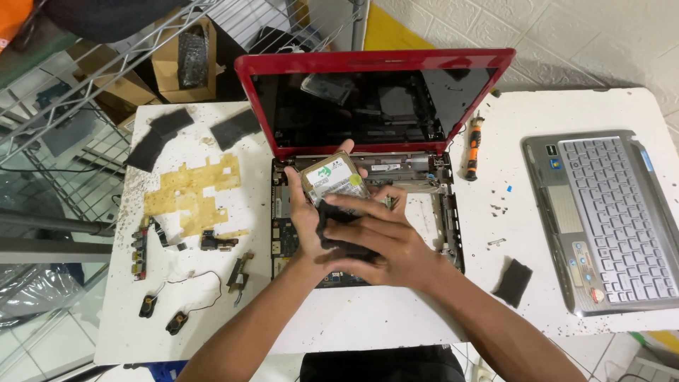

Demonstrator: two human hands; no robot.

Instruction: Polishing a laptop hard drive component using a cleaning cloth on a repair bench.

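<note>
My left hand (300, 212) holds a silver hard drive (332, 177) with a white label, tilted up over the opened base of a red laptop (375, 60). My right hand (385, 240) presses a black cloth or foam piece (339, 230) against the lower part of the drive. The laptop's lid stands open with a dark screen; its base (438, 212) has no keyboard and shows bare boards and metal frame.
A grey keyboard panel (608, 219) lies at the right. An orange-and-black screwdriver (472, 148) sits beside the hinge. Black foam pieces (514, 281), a yellow film sheet (191, 191), small boards and wired speakers (170, 311) are on the left. Wire shelving (64, 92) stands left.
</note>
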